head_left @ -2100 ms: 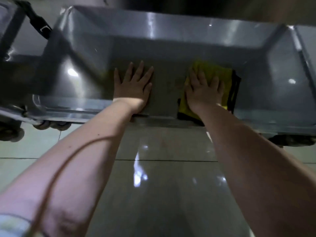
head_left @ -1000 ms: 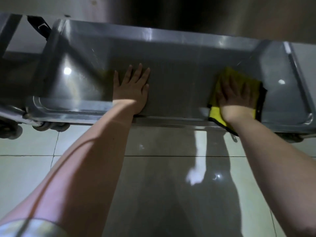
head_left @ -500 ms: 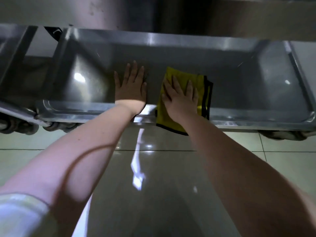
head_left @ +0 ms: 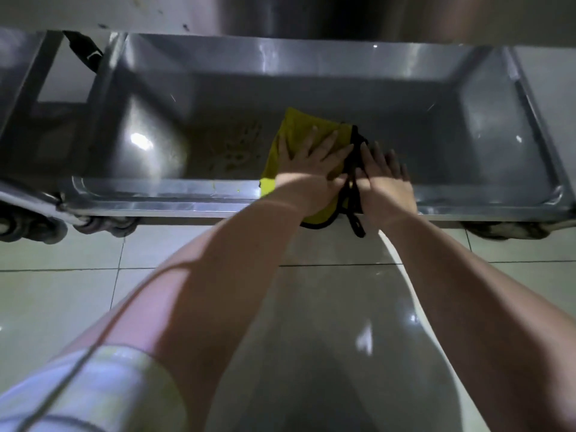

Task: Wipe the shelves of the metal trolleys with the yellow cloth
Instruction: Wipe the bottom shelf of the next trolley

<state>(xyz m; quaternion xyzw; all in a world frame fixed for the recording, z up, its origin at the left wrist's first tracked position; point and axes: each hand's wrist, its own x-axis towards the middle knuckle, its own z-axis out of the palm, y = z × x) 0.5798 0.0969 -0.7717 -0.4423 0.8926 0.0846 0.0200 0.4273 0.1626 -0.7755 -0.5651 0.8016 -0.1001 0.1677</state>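
The trolley's lowest shelf (head_left: 452,145), a shallow steel tray, carries the yellow cloth (head_left: 299,129) near its front middle, with the cloth's black-trimmed end hanging over the front rim. Brownish smears (head_left: 237,145) lie just left of it. The trolley's wheels (head_left: 103,226) stand on the tiled floor (head_left: 62,291).

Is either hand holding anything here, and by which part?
Nothing is gripped. The left hand presses flat, fingers spread, on the middle of the cloth. The right hand lies flat beside its black edge.

Glossy pale floor tiles (head_left: 62,294) (dark grout lines) catch bright glints; speckled pale wall (head_left: 124,14) behind.
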